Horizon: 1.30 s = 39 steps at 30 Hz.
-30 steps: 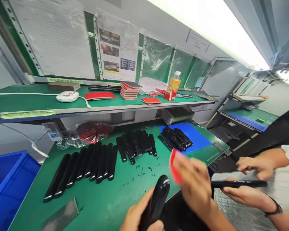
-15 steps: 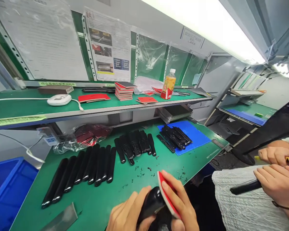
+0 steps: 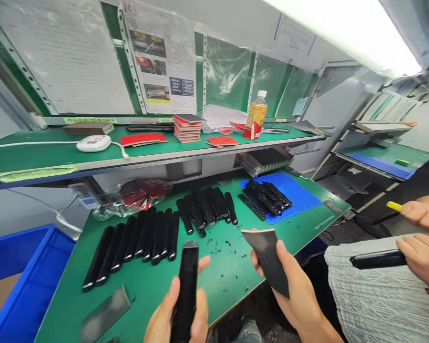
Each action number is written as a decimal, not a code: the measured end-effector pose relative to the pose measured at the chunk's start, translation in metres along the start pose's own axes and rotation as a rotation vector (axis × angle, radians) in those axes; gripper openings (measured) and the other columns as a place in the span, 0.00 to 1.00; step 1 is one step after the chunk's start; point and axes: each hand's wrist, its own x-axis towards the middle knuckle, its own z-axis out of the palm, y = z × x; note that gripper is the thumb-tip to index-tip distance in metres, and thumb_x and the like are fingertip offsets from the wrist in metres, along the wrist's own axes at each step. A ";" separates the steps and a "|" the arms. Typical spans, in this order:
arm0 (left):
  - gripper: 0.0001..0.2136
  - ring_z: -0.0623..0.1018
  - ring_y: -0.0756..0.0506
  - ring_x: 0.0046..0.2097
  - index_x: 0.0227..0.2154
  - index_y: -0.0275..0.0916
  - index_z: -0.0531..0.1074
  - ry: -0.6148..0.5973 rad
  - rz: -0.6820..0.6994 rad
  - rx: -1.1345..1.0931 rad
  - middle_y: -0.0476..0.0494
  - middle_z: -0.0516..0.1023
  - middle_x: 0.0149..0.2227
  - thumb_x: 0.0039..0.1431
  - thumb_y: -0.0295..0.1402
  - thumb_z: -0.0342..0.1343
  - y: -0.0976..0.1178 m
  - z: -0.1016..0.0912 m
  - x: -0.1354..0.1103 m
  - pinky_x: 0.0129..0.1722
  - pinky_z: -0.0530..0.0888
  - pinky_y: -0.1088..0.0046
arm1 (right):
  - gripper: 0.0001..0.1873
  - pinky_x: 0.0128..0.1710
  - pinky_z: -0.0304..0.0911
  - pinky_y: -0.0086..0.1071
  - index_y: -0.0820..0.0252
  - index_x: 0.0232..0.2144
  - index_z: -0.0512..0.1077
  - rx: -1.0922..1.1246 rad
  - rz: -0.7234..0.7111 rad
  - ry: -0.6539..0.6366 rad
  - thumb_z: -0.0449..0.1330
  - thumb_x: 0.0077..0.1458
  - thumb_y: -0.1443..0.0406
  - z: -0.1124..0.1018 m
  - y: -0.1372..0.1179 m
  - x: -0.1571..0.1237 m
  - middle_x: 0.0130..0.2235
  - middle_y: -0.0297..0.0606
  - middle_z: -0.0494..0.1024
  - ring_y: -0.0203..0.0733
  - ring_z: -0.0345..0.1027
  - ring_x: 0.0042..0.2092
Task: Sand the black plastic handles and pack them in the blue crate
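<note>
My left hand grips a long glossy black plastic part, held upright over the front edge of the green bench. My right hand holds a dark sanding sheet with a red back, its dark face turned toward me, a little to the right of the part. The two hands are apart. A row of similar black parts lies on the bench ahead of my left hand, with a second cluster behind it.
A blue mat carries more black parts. Shelf holds stacked red sheets, a drink bottle and a white device. Blue bin at left. A co-worker's hands at right hold a black part and a yellow tool.
My right hand has lifted the sheet off the black part and turned its dark face up. My left hand has raised the part upright. The view has shifted slightly.
</note>
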 end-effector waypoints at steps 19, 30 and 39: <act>0.22 0.69 0.55 0.15 0.61 0.45 0.65 -0.047 -0.042 -0.194 0.51 0.71 0.27 0.70 0.46 0.42 0.002 0.007 0.004 0.15 0.60 0.80 | 0.30 0.37 0.57 0.33 0.56 0.52 0.74 0.058 -0.015 -0.203 0.47 0.63 0.44 0.010 0.042 -0.020 0.36 0.39 0.74 0.41 0.60 0.36; 0.19 0.62 0.56 0.22 0.58 0.39 0.68 0.332 0.252 -0.407 0.53 0.61 0.27 0.68 0.40 0.52 0.027 0.005 0.045 0.19 0.64 0.82 | 0.32 0.38 0.58 0.35 0.57 0.55 0.69 0.100 0.066 -0.282 0.48 0.62 0.42 0.019 0.058 -0.031 0.37 0.40 0.73 0.43 0.60 0.36; 0.09 0.65 0.59 0.23 0.31 0.36 0.65 0.723 0.224 -0.599 0.55 0.60 0.26 0.69 0.32 0.52 0.022 -0.013 0.069 0.19 0.63 0.86 | 0.34 0.40 0.58 0.36 0.53 0.59 0.67 0.189 0.052 -0.285 0.51 0.60 0.41 0.022 0.080 -0.041 0.40 0.39 0.74 0.43 0.62 0.37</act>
